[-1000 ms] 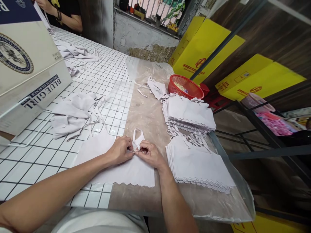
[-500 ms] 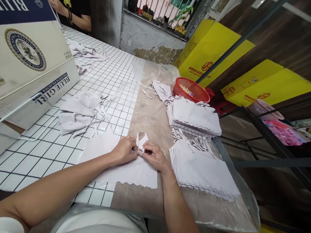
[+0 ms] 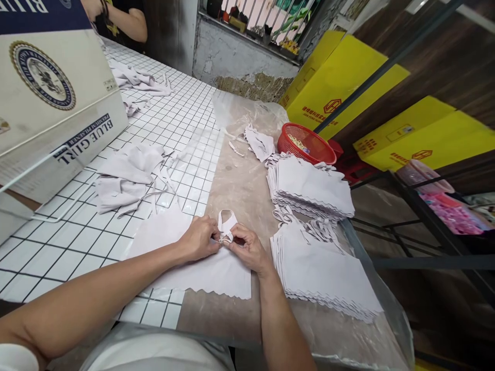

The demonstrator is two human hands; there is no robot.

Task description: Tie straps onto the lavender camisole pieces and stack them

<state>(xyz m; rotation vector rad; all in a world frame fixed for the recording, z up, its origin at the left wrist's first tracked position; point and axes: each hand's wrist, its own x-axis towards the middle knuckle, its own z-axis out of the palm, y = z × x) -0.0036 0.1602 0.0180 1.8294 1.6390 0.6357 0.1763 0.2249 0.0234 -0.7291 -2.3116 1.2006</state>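
A pale lilac-grey garment (image 3: 220,278) with a wavy hem lies flat in front of me, and one of its straps (image 3: 226,212) stands up in a loop. My left hand (image 3: 201,238) pinches at the base of this strap with bent fingers. From the other side, my right hand (image 3: 247,248) pinches the strap too, the fingertips almost touching the left ones. Something small and light shows between the fingertips, too small to name. To the right lie a near stack of like garments (image 3: 325,273) and a far stack (image 3: 313,185), straps bunched at their tops.
Crumpled garments (image 3: 127,172) lie left on the gridded tabletop (image 3: 181,113), beside a Blue Girl carton (image 3: 88,93). A red basket (image 3: 328,153) stands behind the stacks. Yellow boxes (image 3: 348,77) and a metal rack (image 3: 425,263) are at right. Another person's arm (image 3: 127,23) shows far left.
The view has shifted, so the scene sits further right. My hands stay at the strap, with only small finger movements. The other person's arm has moved slightly.
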